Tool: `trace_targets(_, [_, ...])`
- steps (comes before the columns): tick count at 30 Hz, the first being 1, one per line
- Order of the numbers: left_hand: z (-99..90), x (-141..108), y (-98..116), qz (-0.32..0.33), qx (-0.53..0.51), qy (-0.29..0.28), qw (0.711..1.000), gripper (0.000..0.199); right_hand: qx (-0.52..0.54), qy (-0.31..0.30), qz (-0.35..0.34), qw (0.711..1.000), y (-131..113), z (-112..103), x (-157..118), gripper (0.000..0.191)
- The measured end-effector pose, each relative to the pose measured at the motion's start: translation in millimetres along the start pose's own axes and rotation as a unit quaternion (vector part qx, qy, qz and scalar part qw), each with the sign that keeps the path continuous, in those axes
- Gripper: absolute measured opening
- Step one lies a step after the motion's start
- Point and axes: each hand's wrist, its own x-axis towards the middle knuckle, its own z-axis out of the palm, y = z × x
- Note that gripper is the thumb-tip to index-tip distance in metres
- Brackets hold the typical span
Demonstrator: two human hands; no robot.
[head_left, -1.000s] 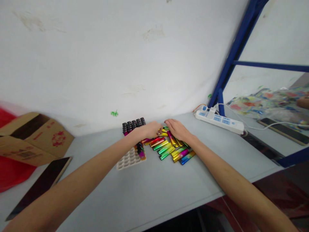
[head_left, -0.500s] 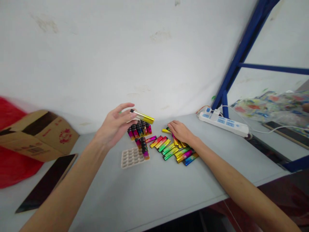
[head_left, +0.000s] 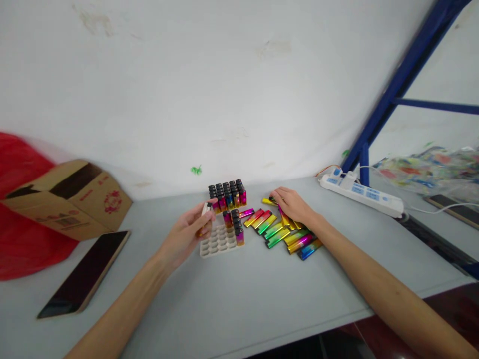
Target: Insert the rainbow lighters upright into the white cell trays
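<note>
My left hand [head_left: 190,227] is closed around a lighter [head_left: 207,208], its white and metal top end pointing up between thumb and fingers. It hovers at the left edge of a pale moulded tray [head_left: 214,246] with rows of round pockets. Several metallic lighters [head_left: 238,233] stand upright in the tray's right part. Behind it, a block of upright lighters [head_left: 228,195] with black tops stands close together. My right hand [head_left: 294,205] is curled down over a pile of loose, colourful lighters [head_left: 277,234], fingers together on a yellow lighter [head_left: 268,202]; its fingertips are partly hidden.
An open cardboard box [head_left: 90,202] and a red bag [head_left: 22,249] are at the left, with a dark phone-like slab [head_left: 86,274] before them. A white power strip [head_left: 361,194] lies at the right by a blue metal frame [head_left: 389,99]. The wall rises behind.
My left hand has come down towards the tray and turned the lighter from lying sideways to upright. The view has shifted slightly; my right hand stays on the pile.
</note>
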Motion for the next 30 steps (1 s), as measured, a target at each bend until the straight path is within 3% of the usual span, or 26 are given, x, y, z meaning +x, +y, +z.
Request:
trace_targets(7, [4.6, -5.9, -12.5, -0.004, 0.090, -0.051, 0.995, 0.040, 0.018, 0.001, 0.008, 1.000, 1.0, -0.6, -1.9, 0.054])
trace_targets(11, [3.6, -7.6, -18.2, 0.006, 0.150, -0.025, 0.988, 0.040, 0.020, 0.002, 0.009, 1.000, 1.5, -0.5, -1.9, 0.054])
trace_targets(17, [6.8, -12.5, -16.3, 0.081, 0.310, 0.006, 0.947, 0.041, 0.019, 0.005, 0.015, 1.000, 0.8, -0.6, -2.1, 0.050])
trace_targets(30, [13.0, -18.5, -13.5, 0.063, 0.341, 0.049, 0.937, 0.045, 0.016, 0.007, 0.011, 1.000, 4.8, 2.5, -2.5, 0.045])
